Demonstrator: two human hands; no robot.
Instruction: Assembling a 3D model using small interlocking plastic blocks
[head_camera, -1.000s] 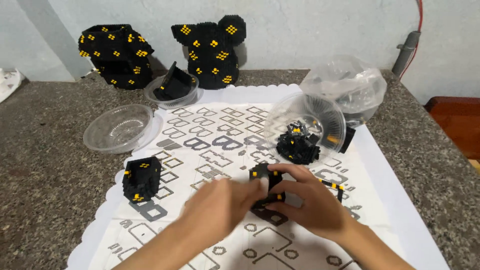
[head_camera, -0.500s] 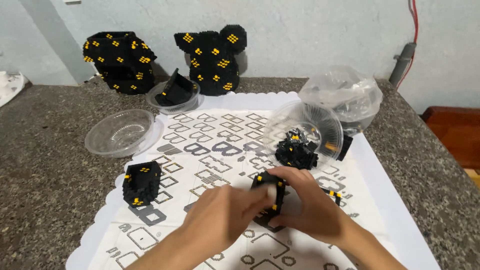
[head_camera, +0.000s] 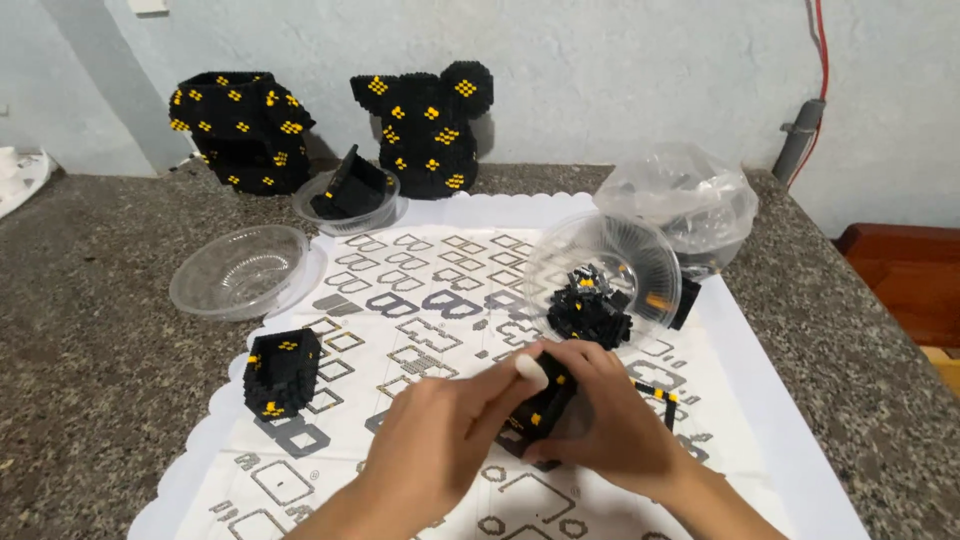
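A small black block assembly with yellow studs (head_camera: 541, 404) sits between both my hands over the patterned white mat (head_camera: 440, 300). My left hand (head_camera: 440, 440) grips it from the left, thumb on top. My right hand (head_camera: 610, 420) cups it from the right. A tipped clear bowl (head_camera: 610, 262) with a heap of loose black and yellow bricks (head_camera: 588, 310) lies just beyond my hands. A separate black block piece (head_camera: 282, 372) stands on the mat to the left.
Two large black and yellow block models (head_camera: 245, 128) (head_camera: 428, 122) stand against the back wall. A clear bowl (head_camera: 348, 190) holds a black part, another clear bowl (head_camera: 240, 270) lies at left. A crumpled plastic bag (head_camera: 690, 200) is at right. The granite counter (head_camera: 90, 350) ends at right.
My hands have stayed on the small assembly, shifting slightly and turning it between the fingers. The other pieces have not moved.
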